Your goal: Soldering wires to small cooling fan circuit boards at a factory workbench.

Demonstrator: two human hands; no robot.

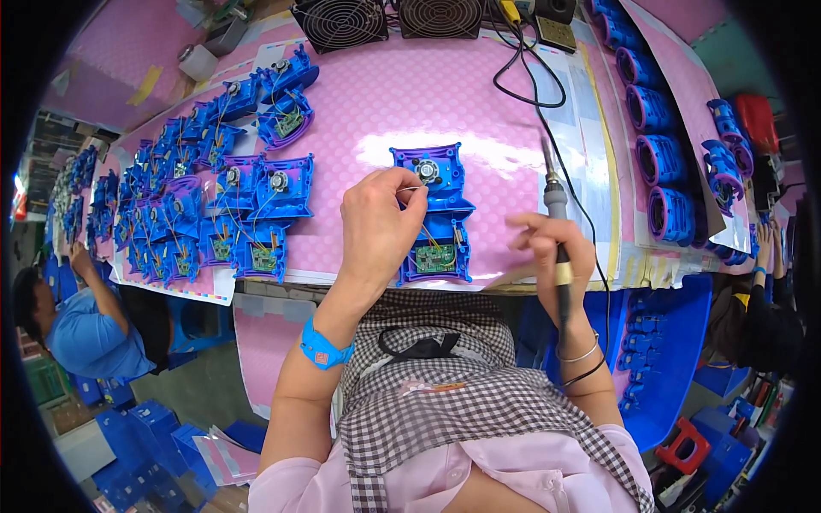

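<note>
Thumb and forefinger of the left hand (385, 218) are nearly closed, apparently pinching a thin pale wire (413, 187); the right hand (560, 248), slightly blurred, is curled around a grey-and-black pen-shaped soldering iron (556, 202). At centre frame lies an open, two-part blue moulded-plastic housing (453, 197) with a round metallic speaker (428, 170) and a green rectangular circuit board (434, 257). It should be light and stiff, best gripped by its outer walls; its wires look fragile. Similar blue housings (289, 201) crowd the left.
</note>
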